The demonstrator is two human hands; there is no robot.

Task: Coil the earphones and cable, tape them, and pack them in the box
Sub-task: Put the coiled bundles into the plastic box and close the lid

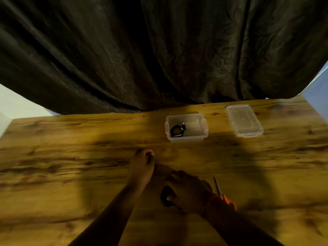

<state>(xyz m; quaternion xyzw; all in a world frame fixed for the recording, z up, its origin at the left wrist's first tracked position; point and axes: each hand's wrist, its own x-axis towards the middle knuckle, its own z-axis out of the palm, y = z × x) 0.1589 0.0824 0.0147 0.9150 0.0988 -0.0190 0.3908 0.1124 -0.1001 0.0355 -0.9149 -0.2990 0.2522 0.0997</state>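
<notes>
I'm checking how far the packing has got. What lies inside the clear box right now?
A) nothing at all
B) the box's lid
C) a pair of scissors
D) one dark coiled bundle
D: one dark coiled bundle lies in the left part of the clear box, while the lid rests apart on the table to its right.

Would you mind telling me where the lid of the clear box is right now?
In the head view the lid lies flat at the far right of the wooden table, just right of the open clear box and apart from it, near the dark curtain.
</notes>
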